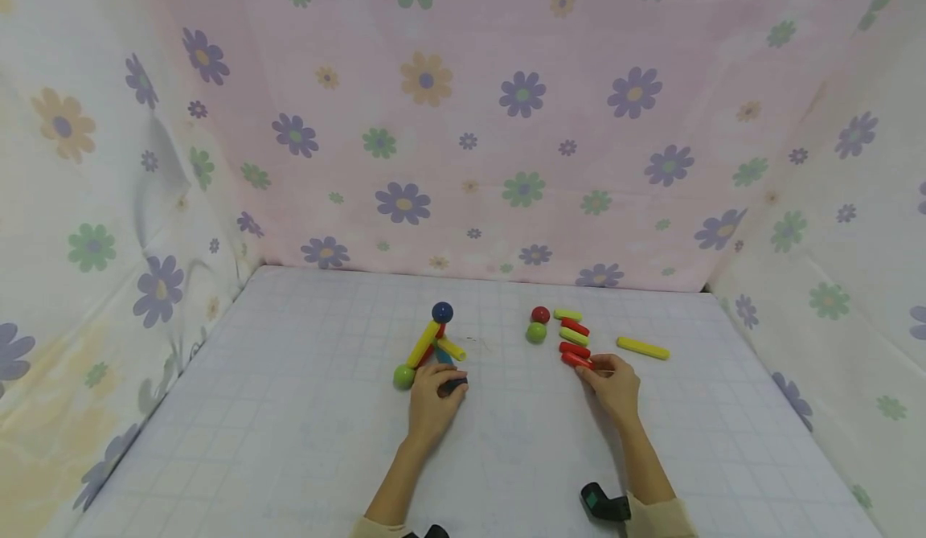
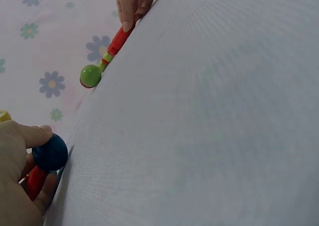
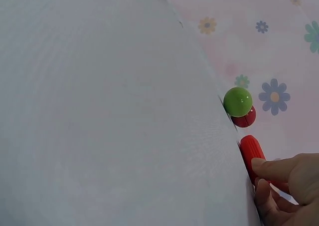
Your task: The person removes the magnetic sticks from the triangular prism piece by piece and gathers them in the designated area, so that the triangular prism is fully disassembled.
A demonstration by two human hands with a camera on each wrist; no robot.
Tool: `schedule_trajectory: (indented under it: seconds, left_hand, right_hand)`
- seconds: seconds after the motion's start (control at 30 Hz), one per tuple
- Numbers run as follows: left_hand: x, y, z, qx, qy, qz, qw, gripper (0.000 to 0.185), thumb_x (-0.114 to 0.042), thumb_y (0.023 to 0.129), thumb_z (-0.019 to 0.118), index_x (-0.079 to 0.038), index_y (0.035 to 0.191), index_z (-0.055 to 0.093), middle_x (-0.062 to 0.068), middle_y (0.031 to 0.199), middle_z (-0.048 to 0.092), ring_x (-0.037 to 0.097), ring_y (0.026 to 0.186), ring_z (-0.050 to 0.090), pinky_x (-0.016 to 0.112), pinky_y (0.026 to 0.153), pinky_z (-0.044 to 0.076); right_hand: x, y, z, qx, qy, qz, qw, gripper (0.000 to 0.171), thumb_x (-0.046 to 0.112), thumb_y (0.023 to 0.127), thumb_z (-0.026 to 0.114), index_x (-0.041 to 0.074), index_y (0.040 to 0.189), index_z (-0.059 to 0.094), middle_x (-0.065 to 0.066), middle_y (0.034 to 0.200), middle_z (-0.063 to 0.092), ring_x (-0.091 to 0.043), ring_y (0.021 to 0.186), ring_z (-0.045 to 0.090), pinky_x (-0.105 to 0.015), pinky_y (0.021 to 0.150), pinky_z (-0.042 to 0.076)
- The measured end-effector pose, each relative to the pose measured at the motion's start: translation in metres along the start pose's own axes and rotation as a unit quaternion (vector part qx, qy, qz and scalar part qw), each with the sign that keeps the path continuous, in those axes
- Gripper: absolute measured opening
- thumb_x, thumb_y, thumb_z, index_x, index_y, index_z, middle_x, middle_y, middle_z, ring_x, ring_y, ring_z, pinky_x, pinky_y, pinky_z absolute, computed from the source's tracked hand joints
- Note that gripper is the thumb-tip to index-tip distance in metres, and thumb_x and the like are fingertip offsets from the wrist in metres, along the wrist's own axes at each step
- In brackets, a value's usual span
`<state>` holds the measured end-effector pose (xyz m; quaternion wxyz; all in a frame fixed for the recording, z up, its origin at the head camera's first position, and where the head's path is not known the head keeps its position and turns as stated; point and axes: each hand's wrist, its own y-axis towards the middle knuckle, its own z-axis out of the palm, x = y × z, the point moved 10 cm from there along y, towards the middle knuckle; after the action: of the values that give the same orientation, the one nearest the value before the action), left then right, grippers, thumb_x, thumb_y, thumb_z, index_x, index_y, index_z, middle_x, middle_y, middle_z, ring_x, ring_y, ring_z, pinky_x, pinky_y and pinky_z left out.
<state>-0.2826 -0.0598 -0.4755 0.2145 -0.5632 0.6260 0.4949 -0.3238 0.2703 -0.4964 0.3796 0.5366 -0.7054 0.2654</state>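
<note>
My left hand (image 1: 431, 403) grips a dark blue ball (image 2: 51, 153) between thumb and fingers, low over the table, with a red rod (image 2: 35, 182) beside it. This ball is at the near end of a rod-and-ball figure, which has another blue ball (image 1: 443, 311) at its far tip, a green ball (image 1: 403, 376) at its left corner, and yellow rods (image 1: 423, 345) and a teal rod (image 1: 444, 357) between. My right hand (image 1: 616, 387) pinches a short red rod (image 3: 252, 153) at the near end of a row of short rods.
Past the pinched rod lie several red and lime rods (image 1: 574, 335). A red ball (image 1: 540, 314) and a green ball (image 1: 536, 333) sit left of them. Farther right is a long yellow rod (image 1: 643, 348). Flowered cloth (image 1: 470, 120) walls the white table (image 1: 325, 441).
</note>
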Motion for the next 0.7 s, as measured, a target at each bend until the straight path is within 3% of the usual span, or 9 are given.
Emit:
schedule_trajectory:
  seconds: [0.4, 0.7]
  left_hand:
    - [0.0003, -0.0003, -0.0001, -0.004, -0.005, 0.013, 0.9999, 0.016, -0.004, 0.074, 0.076, -0.008, 0.089, 0.076, 0.004, 0.098, 0.066, 0.021, 0.097, 0.054, 0.024, 0.073, 0.049]
    - [-0.0016, -0.0008, -0.0009, -0.002, -0.005, 0.012, 0.9999, 0.016, -0.005, 0.074, 0.077, -0.008, 0.089, 0.076, 0.005, 0.098, 0.066, 0.021, 0.098, 0.054, 0.029, 0.078, 0.049]
  right_hand:
    - [-0.0013, 0.0014, -0.0037, -0.048, 0.001, -0.003, 0.999, 0.032, 0.018, 0.083, 0.072, -0.005, 0.101, 0.059, -0.021, 0.092, 0.063, -0.019, 0.075, 0.054, -0.014, 0.054, 0.042]
    - [0.0069, -0.0066, -0.0035, -0.072, 0.013, -0.012, 0.997, 0.029, 0.018, 0.084, 0.070, -0.001, 0.101, 0.055, -0.009, 0.080, 0.047, -0.019, 0.073, 0.043, -0.017, 0.056, 0.035]
